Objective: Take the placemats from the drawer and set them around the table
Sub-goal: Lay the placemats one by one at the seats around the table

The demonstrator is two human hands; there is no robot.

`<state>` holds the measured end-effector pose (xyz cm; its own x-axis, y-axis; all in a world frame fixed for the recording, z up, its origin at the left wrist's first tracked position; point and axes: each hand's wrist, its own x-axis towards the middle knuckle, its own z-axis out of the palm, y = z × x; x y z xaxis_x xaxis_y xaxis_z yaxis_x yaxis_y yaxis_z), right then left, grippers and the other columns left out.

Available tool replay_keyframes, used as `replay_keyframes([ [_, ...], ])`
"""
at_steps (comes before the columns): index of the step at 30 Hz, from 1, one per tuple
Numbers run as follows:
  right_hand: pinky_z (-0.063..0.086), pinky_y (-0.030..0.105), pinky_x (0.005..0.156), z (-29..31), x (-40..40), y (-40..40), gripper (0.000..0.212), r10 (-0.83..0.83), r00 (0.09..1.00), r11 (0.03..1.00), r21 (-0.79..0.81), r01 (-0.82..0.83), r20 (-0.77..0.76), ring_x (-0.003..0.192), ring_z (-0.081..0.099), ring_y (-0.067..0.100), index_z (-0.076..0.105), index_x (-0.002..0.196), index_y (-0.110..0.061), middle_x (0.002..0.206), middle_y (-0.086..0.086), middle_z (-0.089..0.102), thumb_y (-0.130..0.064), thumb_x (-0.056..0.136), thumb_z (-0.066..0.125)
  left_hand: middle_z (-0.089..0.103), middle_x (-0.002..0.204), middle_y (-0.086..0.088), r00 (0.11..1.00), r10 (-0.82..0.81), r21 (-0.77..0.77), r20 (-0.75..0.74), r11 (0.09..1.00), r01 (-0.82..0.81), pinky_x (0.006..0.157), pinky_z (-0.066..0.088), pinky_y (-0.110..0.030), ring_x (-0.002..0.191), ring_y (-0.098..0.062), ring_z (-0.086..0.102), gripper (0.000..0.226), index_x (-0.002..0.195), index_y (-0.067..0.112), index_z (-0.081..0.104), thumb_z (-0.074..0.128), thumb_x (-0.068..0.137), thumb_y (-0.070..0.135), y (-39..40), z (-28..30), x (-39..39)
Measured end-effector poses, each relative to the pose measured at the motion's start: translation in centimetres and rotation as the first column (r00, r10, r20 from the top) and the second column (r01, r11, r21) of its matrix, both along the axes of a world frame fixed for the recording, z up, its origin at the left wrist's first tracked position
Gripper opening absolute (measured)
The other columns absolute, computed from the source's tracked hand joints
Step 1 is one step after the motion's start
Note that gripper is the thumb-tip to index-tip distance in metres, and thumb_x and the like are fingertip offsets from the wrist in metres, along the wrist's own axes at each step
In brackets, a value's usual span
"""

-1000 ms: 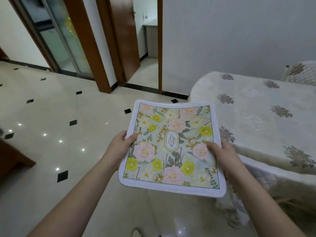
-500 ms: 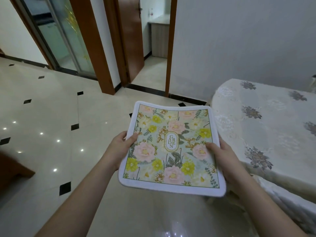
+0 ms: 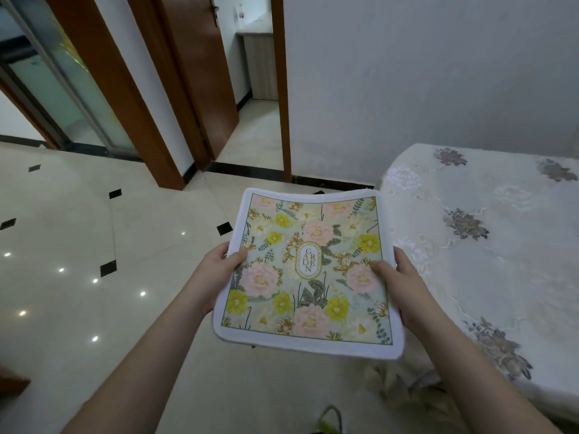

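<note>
Both hands hold a stack of placemats (image 3: 308,274) flat in the air above the floor (image 3: 78,245), just left of the table (image 3: 501,245). Top placemat has a floral print: pink and yellow flowers, white border, gold oval in the middle reading "GARDEN". More white edges show under it at the far side; how many, cannot tell.

Left hand (image 3: 216,267) grips the left edge, thumb on top of the print, fingers curled underneath. Right hand (image 3: 402,286) grips the right edge the same way, thumb lying across a pink flower, fingers hidden under the stack. Both forearms bare.

Table is covered by a white embroidered tablecloth (image 3: 470,292) with grey-brown flower motifs; the cloth hangs over the near edge. The stack's right edge overlaps the table's left edge in view, not resting on it.

Floor is glossy cream tile with small black diamond insets and light reflections. Behind: a brown wooden door (image 3: 200,73) standing open, a doorway, a glass sliding door (image 3: 62,89) at left, plain white wall (image 3: 423,73).
</note>
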<state>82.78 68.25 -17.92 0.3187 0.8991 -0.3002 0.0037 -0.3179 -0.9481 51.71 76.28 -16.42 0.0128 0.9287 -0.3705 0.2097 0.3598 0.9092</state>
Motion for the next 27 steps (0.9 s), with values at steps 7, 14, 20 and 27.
replay_keyframes([
  [7, 0.059, 0.051, 0.079, -0.3, 3.8, 8.7, 0.024, -0.025, 0.999, 0.998, -0.049, 0.026, 0.023, 0.088, 0.071, 0.026, 0.055, 0.116, -0.026, 0.105, 0.004, 0.069, -0.025, 0.092, 0.057, 0.074, 0.1, -0.013, 0.999, -0.048, -0.029, 0.006, 0.998, 0.048, 0.07, 0.06, -0.044, 0.083, -0.033, 0.073, 0.023, 0.12, 0.016, 0.063, 0.056, 0.099, 0.015, 8.8, 0.5, 3.6],
  [14, 0.058, 0.042, 0.08, -0.5, 4.4, 16.8, 0.028, -0.067, 0.992, 0.997, -0.023, 0.07, 0.105, 0.089, 0.07, 0.019, 0.054, 0.118, -0.024, 0.105, -0.001, 0.069, -0.037, 0.093, 0.06, 0.074, 0.108, -0.011, 0.994, -0.098, -0.023, 0.04, 0.995, 0.099, 0.086, 0.057, -0.055, 0.096, -0.032, 0.073, 0.024, 0.123, 0.02, 0.062, 0.053, 0.103, 0.029, 18.2, -0.5, 5.3],
  [20, 0.058, 0.046, 0.083, -1.4, 4.3, 25.3, 0.034, -0.144, 0.977, 0.989, -0.012, 0.147, 0.156, 0.09, 0.071, 0.019, 0.054, 0.117, -0.024, 0.106, -0.002, 0.07, -0.041, 0.091, 0.065, 0.074, 0.109, -0.01, 0.98, -0.189, 0.001, 0.057, 0.982, 0.189, 0.084, 0.058, -0.054, 0.095, -0.031, 0.073, 0.023, 0.122, 0.022, 0.06, 0.052, 0.103, 0.032, 28.7, -1.9, 5.8],
  [27, 0.059, 0.046, 0.082, -2.5, 4.3, 31.5, 0.036, -0.349, 0.928, 0.932, -0.05, 0.358, 0.134, 0.088, 0.073, 0.018, 0.054, 0.121, -0.025, 0.107, -0.002, 0.071, -0.042, 0.091, 0.065, 0.074, 0.103, -0.005, 0.93, -0.367, -0.03, -0.015, 0.93, 0.366, 0.069, 0.059, -0.039, 0.085, -0.025, 0.075, 0.026, 0.123, 0.021, 0.058, 0.05, 0.103, 0.035, 41.6, -2.3, 9.1],
])
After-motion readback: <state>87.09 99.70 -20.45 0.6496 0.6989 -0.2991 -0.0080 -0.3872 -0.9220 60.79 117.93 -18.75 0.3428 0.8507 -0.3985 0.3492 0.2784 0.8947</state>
